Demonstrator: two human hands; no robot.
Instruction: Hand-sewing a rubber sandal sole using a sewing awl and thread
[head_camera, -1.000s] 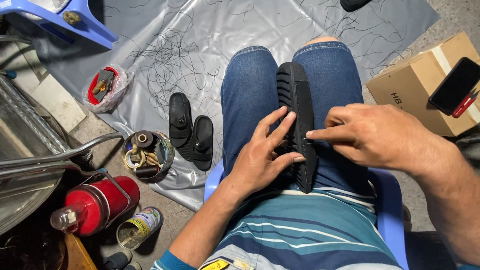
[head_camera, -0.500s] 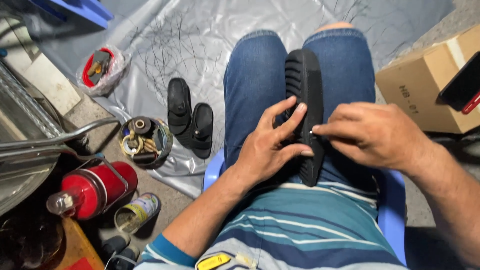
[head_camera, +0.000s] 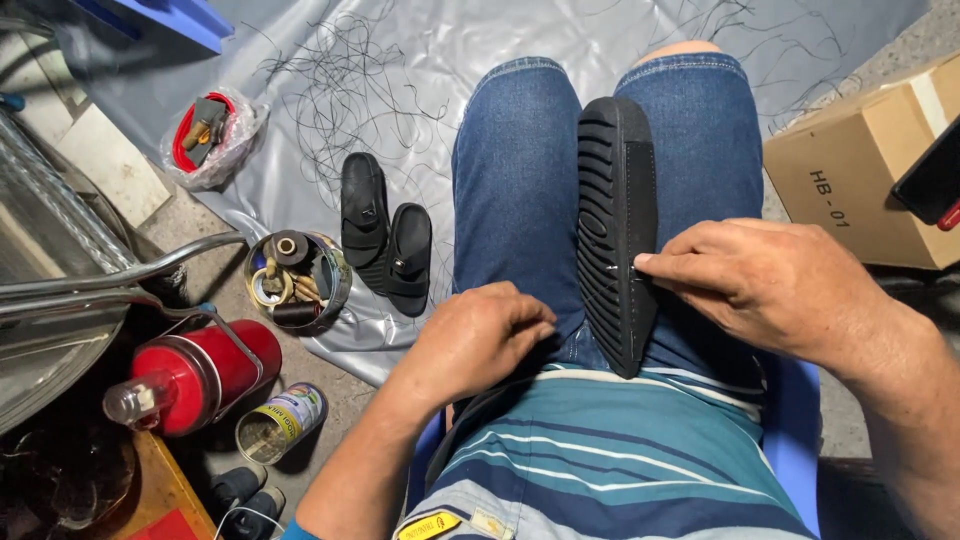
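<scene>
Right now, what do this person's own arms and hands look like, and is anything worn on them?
Both forearms are bare, with no sleeves reaching the wrists. The left hand and right hand wear no gloves, rings or watch that I can see. A blue sleeve edge shows at the left arm's bottom.

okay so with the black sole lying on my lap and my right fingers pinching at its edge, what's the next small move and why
Probably bring the left hand back onto the black sole to steady it. It rests tread-up across the thighs, only the right hand pinches something small at its edge, and the left hand is curled on the lap beside it.
</scene>
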